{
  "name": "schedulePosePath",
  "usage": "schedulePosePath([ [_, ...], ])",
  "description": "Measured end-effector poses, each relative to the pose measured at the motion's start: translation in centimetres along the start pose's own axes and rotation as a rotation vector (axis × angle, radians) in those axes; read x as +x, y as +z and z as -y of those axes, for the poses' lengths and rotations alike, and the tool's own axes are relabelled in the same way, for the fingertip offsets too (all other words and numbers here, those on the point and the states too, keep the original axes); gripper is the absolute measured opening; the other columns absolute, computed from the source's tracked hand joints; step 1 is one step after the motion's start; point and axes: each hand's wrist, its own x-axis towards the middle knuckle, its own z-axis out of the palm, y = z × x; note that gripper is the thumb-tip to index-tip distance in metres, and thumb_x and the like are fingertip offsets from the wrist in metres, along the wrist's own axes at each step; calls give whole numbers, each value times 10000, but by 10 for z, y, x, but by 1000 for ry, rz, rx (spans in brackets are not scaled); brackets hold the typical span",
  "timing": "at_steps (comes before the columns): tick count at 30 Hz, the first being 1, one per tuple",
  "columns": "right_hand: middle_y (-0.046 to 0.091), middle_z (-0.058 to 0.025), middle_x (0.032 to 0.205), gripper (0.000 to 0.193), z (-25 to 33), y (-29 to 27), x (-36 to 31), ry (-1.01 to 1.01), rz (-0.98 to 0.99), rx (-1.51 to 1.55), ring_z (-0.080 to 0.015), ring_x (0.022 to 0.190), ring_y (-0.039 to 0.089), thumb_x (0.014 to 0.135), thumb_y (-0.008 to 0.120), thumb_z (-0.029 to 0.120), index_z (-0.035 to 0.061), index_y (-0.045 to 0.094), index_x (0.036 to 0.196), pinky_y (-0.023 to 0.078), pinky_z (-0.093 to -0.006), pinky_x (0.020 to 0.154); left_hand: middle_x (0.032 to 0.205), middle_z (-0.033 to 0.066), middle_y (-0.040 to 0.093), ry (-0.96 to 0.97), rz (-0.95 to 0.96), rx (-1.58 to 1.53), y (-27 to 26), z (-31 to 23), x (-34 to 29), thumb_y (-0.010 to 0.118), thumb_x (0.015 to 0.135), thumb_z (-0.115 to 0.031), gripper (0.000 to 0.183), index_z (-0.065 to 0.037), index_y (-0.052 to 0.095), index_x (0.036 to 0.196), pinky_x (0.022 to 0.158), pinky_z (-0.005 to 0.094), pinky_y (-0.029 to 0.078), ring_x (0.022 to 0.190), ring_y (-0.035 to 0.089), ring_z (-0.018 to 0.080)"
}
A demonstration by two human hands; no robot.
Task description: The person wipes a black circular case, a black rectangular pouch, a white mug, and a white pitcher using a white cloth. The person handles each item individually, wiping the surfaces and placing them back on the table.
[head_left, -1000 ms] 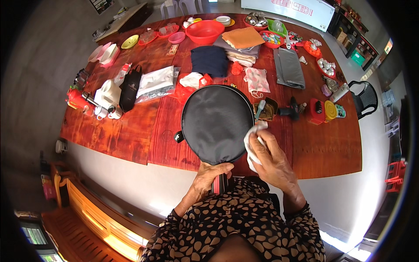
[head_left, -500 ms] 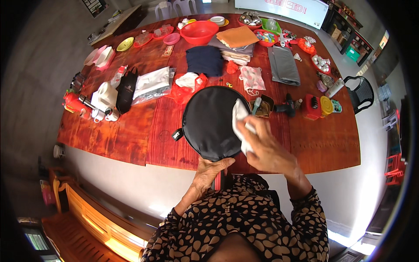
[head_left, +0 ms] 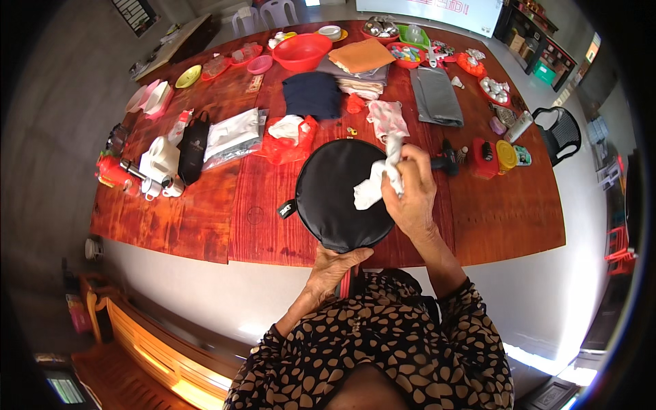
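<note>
A round black case (head_left: 342, 191), shaped like a racket cover, is tilted at the table's near edge, with a small black tab on its left side. My left hand (head_left: 335, 263) grips its narrow lower end, where a red stripe shows; the thumb lies along the bottom rim. Closed around a crumpled white cloth (head_left: 370, 194), my right hand (head_left: 415, 195) is over the right part of the case. One end of the cloth sticks up above my fingers and another hangs in front of the black face. I cannot tell whether it touches the case.
On the red-brown wooden table (head_left: 506, 225), a red bag (head_left: 295, 145) and dark folded cloth (head_left: 311, 96) lie beyond the case. White jugs (head_left: 162, 158) stand left; a red container (head_left: 482, 160) and dark drill-like tool (head_left: 447, 160) are right. A wooden bench (head_left: 154, 335) is at lower left.
My right hand has lifted and turned upright, bunching the white cloth that lay along the case's right edge. The case sits slightly farther right, and my left hand keeps its hold.
</note>
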Motion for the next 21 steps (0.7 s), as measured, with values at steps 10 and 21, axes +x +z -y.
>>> schedulePosePath([
  [10,540,27,1070,348,34,-13,-44,-225,460,-47,-207,924,474,669,754,240,164,636,988,445,-335,777,1088,49,626,61,26,73,-9,2,4,763,743,9,472,-36,545,1159,863,278,522,987,599,136],
  [21,554,-63,916,313,-7,10,8,-22,196,-321,-269,791,551,746,699,126,125,628,1050,488,-366,684,1132,61,587,-118,116,183,-7,1,5,764,717,39,612,-30,432,1227,869,279,503,1012,573,135],
])
